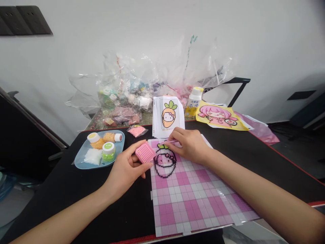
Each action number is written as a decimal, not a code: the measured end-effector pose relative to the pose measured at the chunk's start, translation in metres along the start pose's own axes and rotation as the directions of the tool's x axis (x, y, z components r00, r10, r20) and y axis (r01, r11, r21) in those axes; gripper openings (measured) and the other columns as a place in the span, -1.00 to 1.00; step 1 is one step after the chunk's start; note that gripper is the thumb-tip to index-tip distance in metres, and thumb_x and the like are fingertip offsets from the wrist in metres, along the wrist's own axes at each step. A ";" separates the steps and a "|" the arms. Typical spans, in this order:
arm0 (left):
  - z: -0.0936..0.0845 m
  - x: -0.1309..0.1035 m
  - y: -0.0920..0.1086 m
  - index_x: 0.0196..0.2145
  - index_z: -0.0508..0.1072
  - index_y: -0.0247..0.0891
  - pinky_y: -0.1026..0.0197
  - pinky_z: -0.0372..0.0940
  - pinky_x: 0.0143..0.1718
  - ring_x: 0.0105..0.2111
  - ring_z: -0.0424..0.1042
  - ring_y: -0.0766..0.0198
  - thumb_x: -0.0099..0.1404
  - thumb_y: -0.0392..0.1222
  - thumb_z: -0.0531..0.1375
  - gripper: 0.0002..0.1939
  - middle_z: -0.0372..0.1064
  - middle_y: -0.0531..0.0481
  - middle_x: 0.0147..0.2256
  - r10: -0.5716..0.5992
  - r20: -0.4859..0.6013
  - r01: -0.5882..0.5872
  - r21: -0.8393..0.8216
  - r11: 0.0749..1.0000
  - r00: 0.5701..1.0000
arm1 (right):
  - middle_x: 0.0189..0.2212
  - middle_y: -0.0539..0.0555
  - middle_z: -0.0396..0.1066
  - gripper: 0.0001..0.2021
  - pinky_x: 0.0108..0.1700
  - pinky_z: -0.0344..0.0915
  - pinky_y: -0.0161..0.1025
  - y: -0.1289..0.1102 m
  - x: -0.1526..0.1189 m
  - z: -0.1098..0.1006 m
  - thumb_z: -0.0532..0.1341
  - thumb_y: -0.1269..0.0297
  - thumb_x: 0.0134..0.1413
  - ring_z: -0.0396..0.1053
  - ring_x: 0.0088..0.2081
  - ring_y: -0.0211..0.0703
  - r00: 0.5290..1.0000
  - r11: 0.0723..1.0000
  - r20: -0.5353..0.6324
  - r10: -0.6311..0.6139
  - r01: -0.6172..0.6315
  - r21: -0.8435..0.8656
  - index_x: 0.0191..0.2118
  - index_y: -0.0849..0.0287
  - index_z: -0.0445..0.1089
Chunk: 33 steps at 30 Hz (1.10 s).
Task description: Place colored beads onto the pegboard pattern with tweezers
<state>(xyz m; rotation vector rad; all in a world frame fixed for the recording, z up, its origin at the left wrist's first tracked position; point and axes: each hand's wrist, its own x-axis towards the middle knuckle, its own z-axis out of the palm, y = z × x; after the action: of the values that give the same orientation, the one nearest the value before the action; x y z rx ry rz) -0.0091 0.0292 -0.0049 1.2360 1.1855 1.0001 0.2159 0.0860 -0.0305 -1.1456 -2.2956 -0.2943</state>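
My left hand [127, 166] grips a small pink ridged bead tray [145, 153], tilted beside the pegboard's upper left corner. A few small beads seem to lie in its grooves. In my right hand [189, 144] is a pair of pink tweezers [177, 142], held with the tip over the top of the bead pattern. The pegboard [193, 203] is checked in pink and white. On it, black beads outline a rounded figure [165, 166] with a face inside, and green beads [163, 146] sit at its top. My right fingers partly hide that area.
A blue plate [81, 159] at left holds bead jars and a white packet. Behind the board stands a carrot-cat pattern card [169, 117]. A pink bead packet [137, 130], a white-and-yellow bottle [194, 101], a yellow picture sheet [220, 115] and clear plastic bags [152, 71] are farther back.
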 end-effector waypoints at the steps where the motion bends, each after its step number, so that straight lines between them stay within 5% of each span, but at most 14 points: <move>1: 0.000 0.000 0.000 0.15 0.27 -0.38 0.31 0.33 -0.59 -0.61 0.28 0.44 -0.07 -0.28 0.43 -0.18 0.49 0.08 -0.40 0.000 0.001 0.000 -0.001 1.000 1.000 | -0.37 0.05 0.48 -0.71 -0.50 -0.11 -0.29 0.000 0.000 0.000 0.15 0.08 0.23 0.29 -0.50 -0.28 1.000 1.000 0.005 0.002 -0.002 0.001 -0.36 0.20 0.41; 33: 0.000 0.001 -0.001 0.15 0.28 -0.35 0.29 0.33 -0.59 -0.60 0.29 0.42 -0.07 -0.27 0.43 -0.18 0.49 0.05 -0.38 0.004 0.005 -0.004 0.005 1.000 1.000 | -0.36 0.05 0.47 -0.70 -0.49 -0.08 -0.29 0.001 0.000 0.000 0.16 0.06 0.23 0.30 -0.49 -0.29 1.000 1.000 0.026 0.003 -0.004 0.022 -0.34 0.19 0.43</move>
<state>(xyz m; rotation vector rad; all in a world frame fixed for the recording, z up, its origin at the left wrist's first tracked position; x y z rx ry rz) -0.0090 0.0297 -0.0064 1.2447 1.1831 0.9967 0.2168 0.0872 -0.0307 -1.1485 -2.3134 -0.2539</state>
